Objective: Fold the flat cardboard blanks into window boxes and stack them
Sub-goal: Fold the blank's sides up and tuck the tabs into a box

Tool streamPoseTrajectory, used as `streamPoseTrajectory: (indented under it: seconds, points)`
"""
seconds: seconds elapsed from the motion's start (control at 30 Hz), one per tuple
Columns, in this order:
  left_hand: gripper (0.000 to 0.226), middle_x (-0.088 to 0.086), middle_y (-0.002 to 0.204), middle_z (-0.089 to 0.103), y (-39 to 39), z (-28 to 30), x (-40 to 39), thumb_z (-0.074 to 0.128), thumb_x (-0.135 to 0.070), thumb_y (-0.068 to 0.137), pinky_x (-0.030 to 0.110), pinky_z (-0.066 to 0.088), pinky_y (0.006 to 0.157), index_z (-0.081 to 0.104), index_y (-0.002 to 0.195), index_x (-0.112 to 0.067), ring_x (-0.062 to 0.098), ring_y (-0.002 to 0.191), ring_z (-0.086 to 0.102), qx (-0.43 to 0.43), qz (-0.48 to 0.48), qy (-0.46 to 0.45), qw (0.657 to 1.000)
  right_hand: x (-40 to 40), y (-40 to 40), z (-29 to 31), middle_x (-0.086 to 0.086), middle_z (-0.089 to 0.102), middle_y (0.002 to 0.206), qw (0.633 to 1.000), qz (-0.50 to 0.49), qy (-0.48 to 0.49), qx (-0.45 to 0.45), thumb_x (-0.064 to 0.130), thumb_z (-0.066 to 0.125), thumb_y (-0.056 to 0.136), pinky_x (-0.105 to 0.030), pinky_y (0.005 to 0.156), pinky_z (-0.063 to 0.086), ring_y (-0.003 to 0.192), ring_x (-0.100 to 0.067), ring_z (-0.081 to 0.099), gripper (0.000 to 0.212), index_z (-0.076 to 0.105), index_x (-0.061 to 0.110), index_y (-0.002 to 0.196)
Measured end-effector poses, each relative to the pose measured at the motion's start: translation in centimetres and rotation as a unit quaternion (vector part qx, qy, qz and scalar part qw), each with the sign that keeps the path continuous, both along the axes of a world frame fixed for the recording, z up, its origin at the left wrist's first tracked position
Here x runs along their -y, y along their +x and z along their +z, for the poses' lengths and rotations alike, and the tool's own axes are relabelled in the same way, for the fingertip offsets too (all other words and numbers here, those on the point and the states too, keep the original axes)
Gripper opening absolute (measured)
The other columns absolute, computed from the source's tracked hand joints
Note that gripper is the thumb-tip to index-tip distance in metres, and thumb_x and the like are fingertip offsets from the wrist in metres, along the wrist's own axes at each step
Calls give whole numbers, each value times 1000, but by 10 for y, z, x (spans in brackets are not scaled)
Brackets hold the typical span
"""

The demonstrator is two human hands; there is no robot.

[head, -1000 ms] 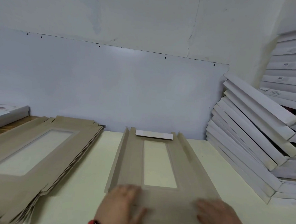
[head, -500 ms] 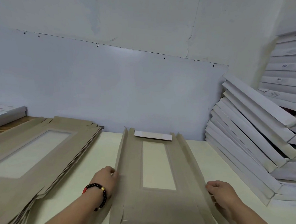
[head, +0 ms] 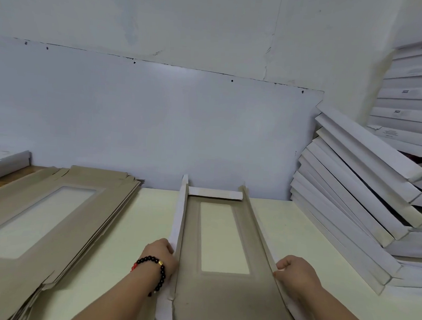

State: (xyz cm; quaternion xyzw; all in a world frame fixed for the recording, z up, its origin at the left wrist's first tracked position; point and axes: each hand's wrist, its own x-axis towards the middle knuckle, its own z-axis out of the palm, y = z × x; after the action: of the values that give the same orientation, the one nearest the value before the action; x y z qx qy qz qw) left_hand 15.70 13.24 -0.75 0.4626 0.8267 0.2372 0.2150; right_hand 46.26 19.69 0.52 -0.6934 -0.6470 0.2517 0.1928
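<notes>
1. Brown flat cardboard blank w/ a rectangular window cut-out (head: 224, 294) lies lengthwise on the pale cream counter (head: 136, 229), centre of view, far end near the white wall panel (head: 158, 122).
2. Both long side flaps of the blank are raised: left flap stands about upright, white face outward; right flap leans outward at a slant.
3. A short white end flap at the blank's far end is folded up betw. the two side flaps.
4. Left hand (head: 161, 255), fingers curled, grips the left flap near the blank's near half; whether the thumb is inside can't be told.
5. Black bead bracelet w/ red and gold beads (head: 155, 267) sits on the left wrist.
6. Right hand (head: 297, 271), fingers curled, pinches the top edge of the right flap, about level w/ the window's near end.
7. Left of the blank, apart from it: a fanned pile of brown flat window blanks (head: 46, 211) on the counter, angled away.
8. Right of the blank, well apart: a leaning stack of white folded boxes (head: 349, 217), tilted down toward the counter.
9. Behind and above that stack: more white boxes piled flat (head: 411, 103), small print too blurred to read.
10. Far left of the blank, beyond the brown pile: corner of one white box (head: 4, 162).
</notes>
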Motion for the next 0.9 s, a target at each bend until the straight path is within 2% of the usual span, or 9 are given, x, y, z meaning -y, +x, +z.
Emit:
streamPoseTrajectory:
  seconds: [0.13, 0.27, 0.4, 0.47, 0.57, 0.73, 0.83, 0.9]
  points:
    - [16, -8, 87, 55, 1, -2, -1, 50, -11, 80, 18, 36, 54, 49, 77, -27, 10, 77, 53, 21, 1, 13, 1000, -3, 2, -1, 3, 63, 84, 1000, 6, -6, -4, 11, 70, 74, -26, 71, 47, 84, -18, 62, 11, 65, 18, 81]
    - [16, -8, 89, 54, 10, -4, -1, 45, -12, 82, 18, 40, 59, 48, 78, -27, 9, 75, 53, -18, -19, 42, 999, -7, 0, -3, 6, 59, 87, 999, 33, 10, 7, 10, 68, 75, -23, 66, 44, 83, -16, 59, 16, 61, 22, 82]
    - [18, -3, 95, 42, 26, -3, -2, 39, -10, 86, 22, 41, 66, 51, 86, -23, 14, 73, 51, -88, -43, 63, 993, -9, -10, -7, 12, 51, 85, 992, 94, 49, 62, 14, 67, 79, -15, 56, 35, 75, -6, 52, 16, 60, 26, 87]
    - [23, -4, 94, 40, 33, -4, -3, 38, -7, 84, 22, 40, 67, 54, 89, -23, 14, 73, 51, -102, -74, 68, 990, -7, -15, -10, 11, 48, 94, 984, 123, 62, 116, 19, 65, 83, -14, 60, 37, 80, -7, 52, 17, 61, 27, 97]
    - [30, -6, 99, 39, 39, -9, -2, 42, -5, 83, 21, 39, 70, 57, 99, -26, 15, 77, 49, -138, -134, 58, 980, -6, -18, -12, 5, 48, 109, 976, 138, 73, 155, 24, 62, 86, -19, 75, 44, 91, -12, 55, 22, 61, 28, 108]
    - [35, -9, 120, 46, 34, -11, -1, 42, -12, 89, 20, 42, 80, 61, 116, -25, 15, 91, 55, -126, -146, 59, 979, -7, -12, -15, 5, 50, 107, 974, 148, 81, 154, 27, 58, 90, -19, 72, 41, 89, -11, 54, 22, 59, 29, 112]
    - [39, -8, 124, 54, 29, -7, 0, 46, -15, 88, 23, 46, 90, 60, 122, -28, 15, 109, 57, -149, -161, 2, 976, -7, -10, -17, 2, 52, 111, 973, 143, 73, 163, 20, 51, 92, -22, 79, 45, 97, -14, 56, 25, 60, 29, 114]
    - [45, -5, 123, 56, 29, -4, 1, 53, -9, 82, 22, 47, 88, 58, 123, -27, 17, 109, 58, -166, -165, -50, 971, -7, -9, -16, 1, 52, 112, 975, 122, 64, 174, 12, 45, 88, -26, 83, 47, 100, -17, 56, 34, 58, 30, 114]
